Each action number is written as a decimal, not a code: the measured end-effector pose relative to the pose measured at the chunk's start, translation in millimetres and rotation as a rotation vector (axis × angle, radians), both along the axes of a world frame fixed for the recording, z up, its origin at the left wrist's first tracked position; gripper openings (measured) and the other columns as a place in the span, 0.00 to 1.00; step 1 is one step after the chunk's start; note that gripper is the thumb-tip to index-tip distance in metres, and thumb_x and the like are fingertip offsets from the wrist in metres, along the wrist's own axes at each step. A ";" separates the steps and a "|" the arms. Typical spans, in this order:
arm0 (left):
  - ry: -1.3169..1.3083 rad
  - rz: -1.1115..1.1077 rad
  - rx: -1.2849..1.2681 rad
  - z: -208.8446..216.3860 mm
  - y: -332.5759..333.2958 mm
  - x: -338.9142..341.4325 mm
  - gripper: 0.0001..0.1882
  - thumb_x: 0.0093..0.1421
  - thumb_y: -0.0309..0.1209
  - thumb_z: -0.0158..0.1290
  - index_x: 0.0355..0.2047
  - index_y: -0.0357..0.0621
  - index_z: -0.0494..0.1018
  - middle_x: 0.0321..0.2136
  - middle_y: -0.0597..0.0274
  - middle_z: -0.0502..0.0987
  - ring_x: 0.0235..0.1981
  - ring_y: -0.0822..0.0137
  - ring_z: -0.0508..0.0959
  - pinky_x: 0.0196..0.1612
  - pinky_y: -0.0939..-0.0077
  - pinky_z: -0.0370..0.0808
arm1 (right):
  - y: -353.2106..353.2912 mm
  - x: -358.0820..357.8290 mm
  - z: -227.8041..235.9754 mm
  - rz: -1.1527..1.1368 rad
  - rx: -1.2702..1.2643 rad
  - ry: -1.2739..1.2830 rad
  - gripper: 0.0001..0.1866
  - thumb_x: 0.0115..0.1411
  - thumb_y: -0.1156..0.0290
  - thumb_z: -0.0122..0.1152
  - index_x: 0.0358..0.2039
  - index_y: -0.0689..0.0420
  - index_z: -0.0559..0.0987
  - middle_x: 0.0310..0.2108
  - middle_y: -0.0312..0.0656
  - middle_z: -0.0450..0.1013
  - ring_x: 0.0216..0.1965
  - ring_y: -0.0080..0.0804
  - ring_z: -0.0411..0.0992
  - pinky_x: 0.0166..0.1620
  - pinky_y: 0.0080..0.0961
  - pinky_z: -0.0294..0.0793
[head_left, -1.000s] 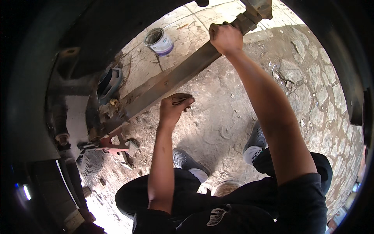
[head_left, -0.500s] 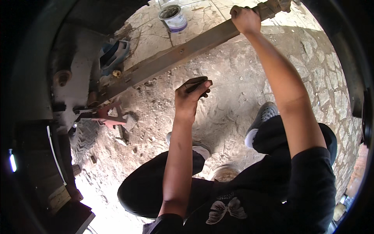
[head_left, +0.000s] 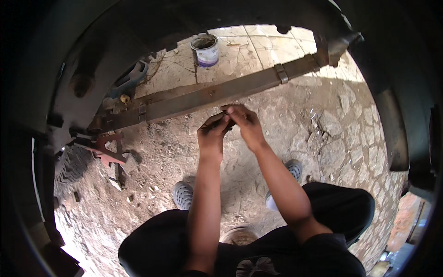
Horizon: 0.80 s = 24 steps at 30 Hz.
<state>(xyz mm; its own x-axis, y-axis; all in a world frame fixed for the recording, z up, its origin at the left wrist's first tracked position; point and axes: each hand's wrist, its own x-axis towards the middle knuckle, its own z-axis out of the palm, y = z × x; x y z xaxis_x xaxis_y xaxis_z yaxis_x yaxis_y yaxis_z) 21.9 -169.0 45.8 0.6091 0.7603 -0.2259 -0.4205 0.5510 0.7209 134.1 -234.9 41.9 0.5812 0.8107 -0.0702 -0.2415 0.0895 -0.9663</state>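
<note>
My left hand (head_left: 211, 136) and my right hand (head_left: 248, 125) meet in front of me, over the dirt floor. The left fingers are closed around a small, dark, thin piece (head_left: 215, 123), mostly hidden in the hand; I cannot make out its kind. The right fingers pinch at the left fingertips, where the dark piece is, and seem to hold its edge. Just beyond both hands, apart from them, a long rusty steel leaf spring (head_left: 184, 102) runs across the view, with metal clips (head_left: 280, 74) around it.
Dark vehicle bodywork (head_left: 221, 14) hangs overhead. A white and purple paint can (head_left: 205, 51) stands on tiles past the spring. At left are a red jack stand (head_left: 110, 150), a tyre (head_left: 73, 164) and a blue-grey object (head_left: 130, 78). Stone paving (head_left: 355, 143) lies right.
My right hand has let go of the leaf spring's far right end and come down to my left hand. The view has shifted, showing more of the bodywork overhead.
</note>
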 end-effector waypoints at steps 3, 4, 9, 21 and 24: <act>-0.083 -0.167 -0.115 -5.9 30.8 -13.0 0.16 0.62 0.26 0.65 0.51 0.38 0.81 0.43 0.63 0.84 0.44 0.67 0.81 0.51 0.68 0.74 | 5.0 -8.3 21.1 0.047 0.049 0.081 0.23 0.69 0.61 0.68 0.58 0.64 0.81 0.40 0.37 0.81 0.41 0.24 0.76 0.47 0.22 0.74; -0.126 -0.187 -0.116 -4.9 34.7 -8.1 0.15 0.62 0.26 0.65 0.49 0.38 0.82 0.41 0.62 0.84 0.43 0.68 0.81 0.49 0.70 0.74 | 4.9 -8.7 24.9 0.046 0.061 0.148 0.24 0.69 0.60 0.68 0.58 0.64 0.81 0.40 0.36 0.81 0.41 0.24 0.76 0.47 0.22 0.74; 0.003 -0.167 -0.063 -1.4 33.1 20.8 0.17 0.60 0.31 0.68 0.48 0.38 0.83 0.38 0.61 0.87 0.38 0.69 0.83 0.42 0.73 0.74 | 8.9 14.9 39.5 -0.090 -0.051 -0.089 0.22 0.71 0.57 0.66 0.56 0.61 0.83 0.39 0.36 0.81 0.34 0.20 0.71 0.44 0.20 0.72; 0.878 0.346 0.949 -13.3 118.0 48.6 0.12 0.65 0.39 0.61 0.39 0.44 0.85 0.37 0.52 0.86 0.37 0.54 0.87 0.42 0.61 0.81 | 3.5 112.8 95.0 0.292 -0.453 -1.087 0.17 0.65 0.71 0.70 0.54 0.58 0.84 0.36 0.48 0.83 0.32 0.31 0.84 0.37 0.31 0.81; 1.133 0.317 1.155 -22.7 143.5 53.6 0.15 0.67 0.42 0.58 0.39 0.44 0.85 0.36 0.51 0.86 0.39 0.46 0.85 0.45 0.53 0.81 | 12.7 117.0 51.5 0.300 -0.259 -0.962 0.17 0.60 0.72 0.74 0.50 0.56 0.85 0.36 0.48 0.84 0.36 0.36 0.85 0.40 0.32 0.82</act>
<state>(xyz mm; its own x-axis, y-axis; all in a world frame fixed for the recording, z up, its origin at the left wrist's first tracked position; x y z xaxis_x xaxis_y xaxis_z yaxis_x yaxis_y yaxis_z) 75.5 -25.5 23.1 0.3362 0.8861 0.3190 0.5893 -0.4622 0.6627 251.1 -222.3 93.5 0.2606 0.9575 0.1238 0.6634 -0.0845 -0.7434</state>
